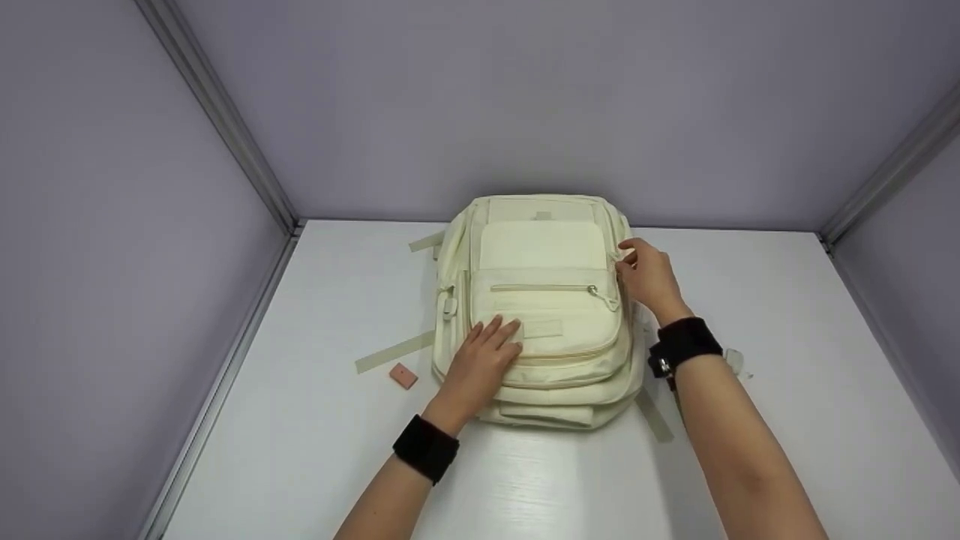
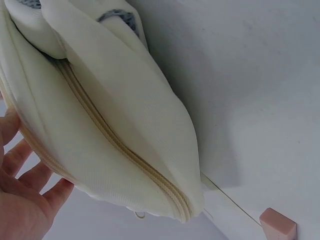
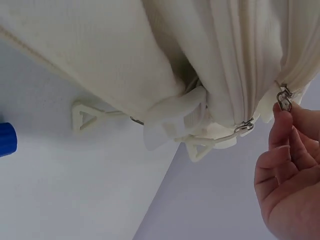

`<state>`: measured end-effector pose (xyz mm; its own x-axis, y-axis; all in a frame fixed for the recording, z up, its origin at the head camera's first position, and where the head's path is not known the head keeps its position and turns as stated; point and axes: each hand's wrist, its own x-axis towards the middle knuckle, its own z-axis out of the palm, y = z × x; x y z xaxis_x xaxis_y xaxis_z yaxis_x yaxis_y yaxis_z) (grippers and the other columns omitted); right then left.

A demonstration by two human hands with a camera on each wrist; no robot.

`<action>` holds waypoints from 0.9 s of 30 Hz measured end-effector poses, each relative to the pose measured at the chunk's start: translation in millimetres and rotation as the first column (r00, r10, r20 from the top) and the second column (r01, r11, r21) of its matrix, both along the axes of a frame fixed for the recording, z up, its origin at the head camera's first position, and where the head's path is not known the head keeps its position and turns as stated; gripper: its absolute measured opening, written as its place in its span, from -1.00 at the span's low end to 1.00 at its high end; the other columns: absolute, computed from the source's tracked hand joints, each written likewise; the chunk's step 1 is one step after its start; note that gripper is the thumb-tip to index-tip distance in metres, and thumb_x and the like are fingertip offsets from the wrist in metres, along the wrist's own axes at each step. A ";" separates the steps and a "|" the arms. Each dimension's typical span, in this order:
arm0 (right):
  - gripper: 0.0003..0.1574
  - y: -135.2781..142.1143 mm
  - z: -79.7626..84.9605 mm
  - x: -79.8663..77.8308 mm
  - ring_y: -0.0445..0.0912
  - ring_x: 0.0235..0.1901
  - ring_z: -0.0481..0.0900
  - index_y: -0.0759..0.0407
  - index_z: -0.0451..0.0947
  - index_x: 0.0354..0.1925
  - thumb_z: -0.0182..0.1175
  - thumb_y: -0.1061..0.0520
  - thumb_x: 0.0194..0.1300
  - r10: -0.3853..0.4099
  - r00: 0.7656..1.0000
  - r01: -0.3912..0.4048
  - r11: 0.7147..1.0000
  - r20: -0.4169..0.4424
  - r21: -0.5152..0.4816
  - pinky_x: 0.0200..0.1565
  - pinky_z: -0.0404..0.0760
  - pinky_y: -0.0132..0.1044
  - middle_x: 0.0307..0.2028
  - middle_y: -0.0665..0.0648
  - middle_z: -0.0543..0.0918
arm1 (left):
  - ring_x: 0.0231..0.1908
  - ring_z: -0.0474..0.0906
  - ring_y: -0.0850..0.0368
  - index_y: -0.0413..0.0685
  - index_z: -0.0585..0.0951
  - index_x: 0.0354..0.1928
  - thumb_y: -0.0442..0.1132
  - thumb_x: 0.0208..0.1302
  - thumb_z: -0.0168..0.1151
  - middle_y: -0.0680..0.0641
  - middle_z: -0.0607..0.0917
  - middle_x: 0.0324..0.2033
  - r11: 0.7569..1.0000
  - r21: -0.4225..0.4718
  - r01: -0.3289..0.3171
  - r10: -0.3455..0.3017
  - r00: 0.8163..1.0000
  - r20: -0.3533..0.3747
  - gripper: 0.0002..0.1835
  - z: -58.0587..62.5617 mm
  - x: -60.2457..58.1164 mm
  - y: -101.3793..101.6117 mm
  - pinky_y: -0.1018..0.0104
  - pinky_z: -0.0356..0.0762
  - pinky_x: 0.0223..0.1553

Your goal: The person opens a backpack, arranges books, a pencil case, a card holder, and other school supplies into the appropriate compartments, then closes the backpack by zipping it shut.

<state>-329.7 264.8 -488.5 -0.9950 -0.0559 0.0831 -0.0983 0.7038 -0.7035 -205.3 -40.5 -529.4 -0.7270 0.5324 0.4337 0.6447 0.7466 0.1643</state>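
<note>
A cream backpack lies on the table with its front pockets facing up. My left hand rests on its lower left front, fingers spread. In the left wrist view, that hand's fingers lie along the edge of a zipped pocket. At the upper right side of the bag is my right hand. The right wrist view shows its thumb and finger pinching a small metal zipper pull. Two other zipper pulls with cream triangular loops hang beside it, near a whitish side buckle.
A pink block lies on the white table left of the bag. Straps stick out at the bag's sides. A small pale object sits behind the right wrist. Part of a blue object shows at the right wrist view's edge. Grey panels enclose the table.
</note>
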 end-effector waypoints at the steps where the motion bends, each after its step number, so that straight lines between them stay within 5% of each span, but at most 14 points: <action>1: -0.53 1.4 -1.2 -0.1 0.14 -0.25 0.60 0.38 0.34 0.27 0.04 0.29 0.43 0.004 1.000 -0.004 1.000 -0.004 -0.013 -0.27 0.56 -0.07 -0.21 0.34 0.60 | 0.30 0.36 -0.13 -0.07 0.71 -0.10 -0.28 0.41 0.15 -0.11 0.54 0.22 1.000 -0.003 -0.002 0.002 1.000 0.001 -0.82 -0.1 -0.1 0.0 -0.06 0.27 0.28; 7: -0.47 12.2 -4.4 3.2 0.07 -0.43 0.60 0.31 0.32 0.32 0.01 0.27 0.42 0.053 0.996 -0.047 0.996 0.070 -0.081 -0.48 0.52 -0.31 -0.31 0.24 0.46 | 0.30 0.36 -0.12 -0.07 0.71 -0.09 -0.27 0.41 0.15 -0.11 0.54 0.23 1.000 -0.020 -0.011 0.011 1.000 -0.003 -0.82 0.3 0.7 -0.3 -0.05 0.26 0.28; 12: -0.54 20.9 -5.4 9.9 0.15 -0.44 0.60 0.32 0.46 0.23 -0.02 0.27 0.42 0.109 0.985 -0.099 0.992 0.135 -0.076 -0.50 0.50 -0.29 -0.29 0.30 0.51 | 0.31 0.34 -0.11 -0.06 0.70 -0.07 -0.27 0.41 0.15 -0.10 0.52 0.24 0.999 -0.032 -0.019 0.019 1.000 0.012 -0.82 -0.5 1.4 -0.7 -0.03 0.24 0.30; 18: -0.77 25.2 -6.7 15.5 0.04 -0.55 0.57 0.38 0.65 -0.15 0.16 0.22 0.39 0.167 0.981 -0.172 0.983 0.097 0.056 -0.49 0.47 -0.24 -0.48 0.26 0.61 | 0.33 0.32 -0.10 -0.04 0.70 -0.06 -0.27 0.41 0.16 -0.09 0.51 0.26 0.999 -0.025 -0.025 0.026 0.999 0.033 -0.82 0.0 2.5 -1.7 -0.02 0.22 0.31; 27: -0.80 16.6 -1.6 33.3 0.19 -0.27 0.67 0.41 0.70 -0.17 0.17 0.33 0.38 0.269 0.963 -0.252 0.928 -0.023 0.276 -0.23 0.62 0.03 -0.27 0.35 0.70 | 0.34 0.30 -0.11 -0.07 0.69 -0.04 -0.32 0.40 0.15 -0.11 0.48 0.29 0.999 -0.021 -0.034 0.036 0.996 0.079 -0.81 2.1 2.2 0.0 0.00 0.20 0.32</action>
<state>-296.4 281.3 -490.0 -0.9361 -0.3409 0.0869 -0.3392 0.8091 -0.4799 -203.1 -40.4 -527.2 -0.7767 0.5140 0.3639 0.6039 0.7719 0.1986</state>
